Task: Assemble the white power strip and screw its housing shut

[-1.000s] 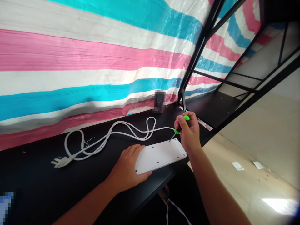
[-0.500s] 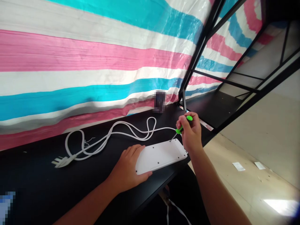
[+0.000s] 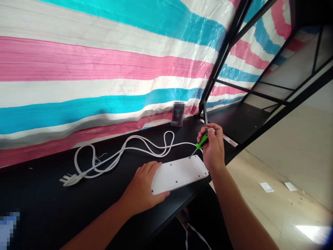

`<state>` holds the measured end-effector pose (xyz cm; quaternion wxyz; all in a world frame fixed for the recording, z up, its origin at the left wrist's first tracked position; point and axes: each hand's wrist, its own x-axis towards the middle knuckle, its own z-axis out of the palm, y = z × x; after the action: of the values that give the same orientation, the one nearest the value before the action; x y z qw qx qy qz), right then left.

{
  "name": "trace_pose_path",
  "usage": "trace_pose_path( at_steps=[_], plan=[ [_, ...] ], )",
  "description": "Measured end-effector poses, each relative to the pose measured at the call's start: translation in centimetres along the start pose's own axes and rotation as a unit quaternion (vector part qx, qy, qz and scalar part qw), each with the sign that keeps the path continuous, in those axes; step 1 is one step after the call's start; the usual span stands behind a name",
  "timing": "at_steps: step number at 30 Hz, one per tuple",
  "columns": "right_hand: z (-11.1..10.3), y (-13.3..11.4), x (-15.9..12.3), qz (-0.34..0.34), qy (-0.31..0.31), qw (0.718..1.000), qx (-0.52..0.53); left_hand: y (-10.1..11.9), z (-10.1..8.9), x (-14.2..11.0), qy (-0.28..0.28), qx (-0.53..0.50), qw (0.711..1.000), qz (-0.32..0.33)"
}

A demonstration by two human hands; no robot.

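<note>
A white power strip (image 3: 179,172) lies underside up on the black tabletop, with several dark screw holes along its edges. My left hand (image 3: 144,185) grips its left end, thumb on the near side and fingers on the far side. In my right hand (image 3: 213,147) is a green and black screwdriver (image 3: 202,140), held tilted. Its tip meets a hole near the strip's far right edge. The white cord (image 3: 140,137) runs from behind the right hand in loose loops to a plug (image 3: 70,179) on the left.
A striped plastic sheet (image 3: 104,62) hangs behind the black tabletop (image 3: 104,198). A blurred dark object (image 3: 178,114) stands at the back edge. Black frame bars (image 3: 221,55) rise at the right. Papers (image 3: 266,187) lie on the floor below.
The right hand has turned the screwdriver's handle, so its green end no longer shows beyond the fingers. The tip and the left hand stay in place on the strip.
</note>
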<state>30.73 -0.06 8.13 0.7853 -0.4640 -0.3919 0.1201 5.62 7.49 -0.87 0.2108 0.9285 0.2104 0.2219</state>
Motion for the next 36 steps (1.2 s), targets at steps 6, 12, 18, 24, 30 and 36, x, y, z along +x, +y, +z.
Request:
trace_pose_path(
  at_steps=[6, 12, 18, 24, 30, 36],
  plan=[
    [-0.28, -0.20, 0.03, -0.004, -0.001, 0.999, -0.034, 0.04, -0.03, 0.11, 0.005, 0.005, 1.000, 0.002],
    [-0.21, -0.17, 0.19, -0.009, 0.002, 1.000, -0.001, -0.13, 0.01, 0.03, 0.006, 0.011, 1.000, 0.005],
    [-0.22, -0.16, 0.13, 0.017, -0.054, 0.998, 0.006, -0.12, 0.12, -0.02, 0.005, 0.009, 1.000, 0.004],
    [0.01, 0.04, 0.13, -0.005, -0.009, 1.000, -0.018, -0.18, 0.14, -0.02, 0.005, 0.000, 1.000, 0.003],
    [-0.49, -0.26, -0.06, 0.026, -0.067, 0.997, 0.013, -0.11, 0.05, 0.09, -0.003, -0.002, 1.000, -0.003],
    [-0.56, 0.07, 0.09, 0.004, -0.041, 0.999, -0.031, -0.13, 0.09, 0.05, 0.000, 0.002, 1.000, 0.001]
  ],
)
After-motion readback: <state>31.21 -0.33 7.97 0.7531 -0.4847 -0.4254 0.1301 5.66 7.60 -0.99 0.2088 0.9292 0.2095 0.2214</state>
